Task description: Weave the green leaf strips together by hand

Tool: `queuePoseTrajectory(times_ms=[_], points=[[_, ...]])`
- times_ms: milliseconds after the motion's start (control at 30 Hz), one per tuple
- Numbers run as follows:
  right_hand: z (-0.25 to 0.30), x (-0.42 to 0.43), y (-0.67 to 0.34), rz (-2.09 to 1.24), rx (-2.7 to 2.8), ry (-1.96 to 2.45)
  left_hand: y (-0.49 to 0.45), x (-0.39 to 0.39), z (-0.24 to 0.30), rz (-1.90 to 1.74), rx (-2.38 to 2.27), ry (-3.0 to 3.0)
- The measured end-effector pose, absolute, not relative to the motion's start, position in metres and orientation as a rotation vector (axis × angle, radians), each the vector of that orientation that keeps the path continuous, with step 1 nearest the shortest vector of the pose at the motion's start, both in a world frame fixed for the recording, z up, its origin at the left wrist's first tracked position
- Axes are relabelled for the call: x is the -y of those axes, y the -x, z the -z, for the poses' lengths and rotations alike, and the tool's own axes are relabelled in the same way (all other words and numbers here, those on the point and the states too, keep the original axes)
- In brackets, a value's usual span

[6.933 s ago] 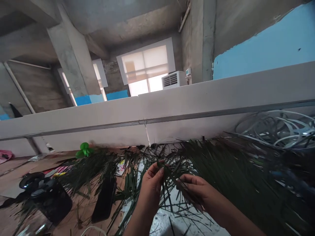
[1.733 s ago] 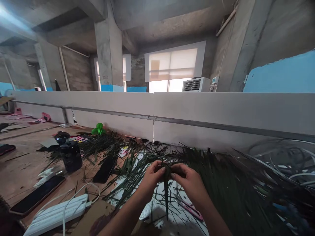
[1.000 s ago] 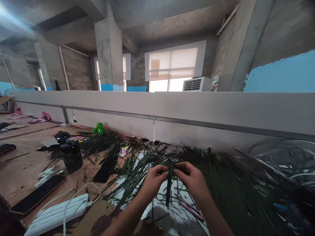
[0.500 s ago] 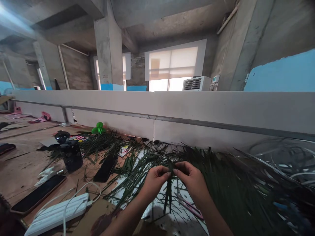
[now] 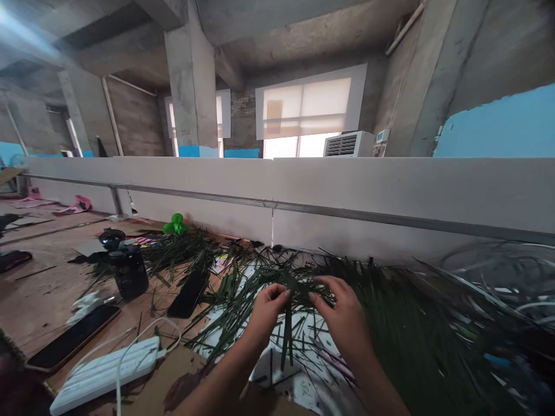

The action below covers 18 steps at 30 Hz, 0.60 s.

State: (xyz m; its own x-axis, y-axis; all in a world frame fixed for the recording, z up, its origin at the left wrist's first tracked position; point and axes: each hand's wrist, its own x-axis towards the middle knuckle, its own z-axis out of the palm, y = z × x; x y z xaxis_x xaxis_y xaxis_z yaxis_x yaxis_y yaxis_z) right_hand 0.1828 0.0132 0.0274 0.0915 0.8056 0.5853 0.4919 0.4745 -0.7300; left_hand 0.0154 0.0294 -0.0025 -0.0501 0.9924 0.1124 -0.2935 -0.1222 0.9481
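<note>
My left hand [image 5: 269,312] pinches a dark green leaf strip [image 5: 287,338] between thumb and forefinger. Two narrow ends of the strip hang below the fingertips, and a broader folded part sticks up above them. My right hand [image 5: 342,309] is close by on the right, its thumb and forefinger parted beside the folded part. Whether the right fingertips touch the strip is hard to make out. Under my right wrist lie pink-handled scissors [image 5: 332,361], partly hidden, on a white sheet [image 5: 299,387] strewn with leaf bits.
Loose green strips [image 5: 229,323] spread on the left, and a large dark green bundle [image 5: 403,341] lies on the right. Phones [image 5: 76,335], a white power strip [image 5: 108,372] with a cable, and a black bottle [image 5: 128,271] stand left. A white partition [image 5: 390,185] runs behind.
My hands have drawn apart: the left moved slightly left with the strip, and the right thumb and forefinger have spread away from it. The view has shifted slightly.
</note>
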Motion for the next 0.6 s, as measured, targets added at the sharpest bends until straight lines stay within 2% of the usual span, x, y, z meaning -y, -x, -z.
queuePoseTrajectory(times_ms=[100, 367, 600], points=[[-0.034, -0.006, -0.181, -0.085, 1.579, 1.138, -0.010, -0.035, 0.005, -1.546, -0.968, -0.948], [-0.003, -0.012, -0.154, -0.605, 1.705, 1.203, -0.014, -0.031, 0.007, -1.661, -0.911, -0.808], [0.015, -0.015, -0.147, -0.665, 1.678, 1.233, -0.022, -0.024, 0.007, -1.617, -0.860, -0.795]])
